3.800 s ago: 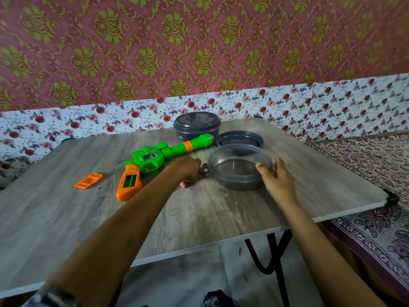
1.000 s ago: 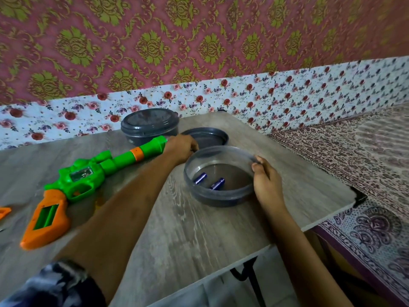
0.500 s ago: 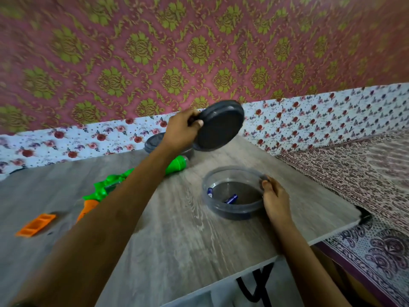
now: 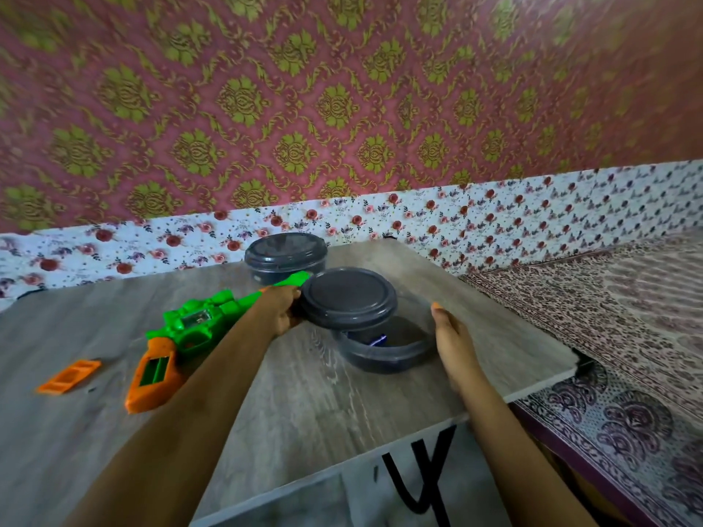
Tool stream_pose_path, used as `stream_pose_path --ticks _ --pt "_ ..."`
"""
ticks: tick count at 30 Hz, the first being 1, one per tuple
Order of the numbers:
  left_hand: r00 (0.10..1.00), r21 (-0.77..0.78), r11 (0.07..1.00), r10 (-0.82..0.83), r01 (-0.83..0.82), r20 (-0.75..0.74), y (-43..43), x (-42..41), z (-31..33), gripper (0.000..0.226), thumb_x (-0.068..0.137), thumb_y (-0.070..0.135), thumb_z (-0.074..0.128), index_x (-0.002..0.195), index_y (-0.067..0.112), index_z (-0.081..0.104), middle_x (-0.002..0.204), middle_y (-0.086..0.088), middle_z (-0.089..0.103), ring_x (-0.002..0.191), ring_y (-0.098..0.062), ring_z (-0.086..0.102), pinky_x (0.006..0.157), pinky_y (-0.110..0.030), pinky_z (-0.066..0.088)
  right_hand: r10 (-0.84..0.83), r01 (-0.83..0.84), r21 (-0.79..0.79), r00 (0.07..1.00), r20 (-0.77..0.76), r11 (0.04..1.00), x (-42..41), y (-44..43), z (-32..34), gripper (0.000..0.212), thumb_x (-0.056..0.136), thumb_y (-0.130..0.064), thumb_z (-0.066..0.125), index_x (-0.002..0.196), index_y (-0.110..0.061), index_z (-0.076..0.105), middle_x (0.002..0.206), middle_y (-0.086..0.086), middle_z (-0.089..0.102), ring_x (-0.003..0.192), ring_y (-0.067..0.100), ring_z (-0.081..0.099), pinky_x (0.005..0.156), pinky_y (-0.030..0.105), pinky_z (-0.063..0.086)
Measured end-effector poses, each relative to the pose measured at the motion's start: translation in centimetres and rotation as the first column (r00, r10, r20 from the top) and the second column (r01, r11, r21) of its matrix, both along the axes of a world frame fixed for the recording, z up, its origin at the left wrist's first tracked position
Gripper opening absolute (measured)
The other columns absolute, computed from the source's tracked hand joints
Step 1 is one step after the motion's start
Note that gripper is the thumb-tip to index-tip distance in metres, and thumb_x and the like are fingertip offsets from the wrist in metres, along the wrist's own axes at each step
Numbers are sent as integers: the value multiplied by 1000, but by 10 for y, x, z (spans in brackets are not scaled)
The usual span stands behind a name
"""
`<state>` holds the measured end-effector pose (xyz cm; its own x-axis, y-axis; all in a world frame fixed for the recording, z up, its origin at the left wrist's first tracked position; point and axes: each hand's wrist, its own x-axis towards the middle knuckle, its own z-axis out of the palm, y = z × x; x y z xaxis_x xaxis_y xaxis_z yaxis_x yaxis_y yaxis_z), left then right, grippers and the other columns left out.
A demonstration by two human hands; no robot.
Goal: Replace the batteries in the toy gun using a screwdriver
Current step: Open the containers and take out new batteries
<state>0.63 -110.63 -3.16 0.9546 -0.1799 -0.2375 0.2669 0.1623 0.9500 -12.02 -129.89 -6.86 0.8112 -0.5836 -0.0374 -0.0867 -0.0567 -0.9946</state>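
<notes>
Head view: a round dark plastic lid (image 4: 348,298), gripped by our left hand (image 4: 279,311), half hides the grey tub (image 4: 380,357); right hand (image 4: 452,336) released.

No legible text anywhere.

Left hand (image 4: 279,311) extended forward, pinching the lid (image 4: 348,298); right hand (image 4: 450,336) flat, fingers straight.

Green-and-orange toy gun (image 4: 190,329), grey lid (image 4: 348,298)
</notes>
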Motion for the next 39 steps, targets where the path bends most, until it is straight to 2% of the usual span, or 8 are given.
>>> stream_pose_path --ticks 3,9,13,16,20,25,35,39 --pt "993 167 984 -83 69 80 -5 0 -2 19 98 11 44 84 18 55 79 0 58 70 -11 51 64 -26 45 0 1 61 1000 -17 998 1 -3 2 56 94 -48 38 137 -13 44 145 11 41 132 29 40 108 41 32" --pt "954 481 871 -223 103 200 -22 -12 -1 7 90 14 61 83 16 62 78 -4 56 71 -14 50 61 -23 43 15 -13 112 1000 -16 994 8 -7 4 65 88 -56 45 136 -12 44 144 8 43 129 25 41 104 40 33" --pt "909 619 781 -310 77 279 -26 -10 -5 10 87 19 65 95 13 67 85 -11 58 61 -15 46 57 -24 40 0 0 129 1000 0 992 13 -10 8 38 86 -39 60 107 -7 60 128 11 56 105 20 49 85 31 35" --pt "927 599 797 -281 80 250 -28 -8 -6 9 87 21 65 91 13 66 88 -13 58 66 -19 48 60 -25 41 -20 17 166 1000 13 986 17 -14 6 24 85 -29 63 99 -10 59 123 10 58 99 19 48 84 30 36" --pt "974 484 861 -216 155 72 -30 -8 -11 14 91 26 60 96 13 60 80 -8 54 65 -17 49 54 -24 41 -31 26 219 999 19 975 20 -18 5 46 84 -26 64 124 -5 54 133 9 54 120 24 49 88 30 36" --pt "977 344 915 -208 214 -53 -27 5 -22 15 86 27 67 80 17 58 75 -2 55 63 -13 48 49 -22 39 30 -16 263 998 -49 965 27 -28 4 53 80 -28 69 125 -4 54 134 9 53 125 27 48 96 35 37" --pt "990 255 957 -135 142 -45 -36 17 -35 9 84 20 67 81 15 60 80 -4 58 70 -15 52 60 -26 41 0 14 221 998 -63 975 34 -29 0 35 82 -23 68 110 -3 59 126 12 58 113 27 53 89 34 39" --pt "995 232 967 -94 102 -44 -40 14 -34 12 86 17 64 77 16 57 74 -2 57 65 -12 52 56 -23 42 -6 17 234 999 -49 972 35 -28 -2 30 82 -23 68 105 -6 59 122 12 60 113 27 54 90 35 40"
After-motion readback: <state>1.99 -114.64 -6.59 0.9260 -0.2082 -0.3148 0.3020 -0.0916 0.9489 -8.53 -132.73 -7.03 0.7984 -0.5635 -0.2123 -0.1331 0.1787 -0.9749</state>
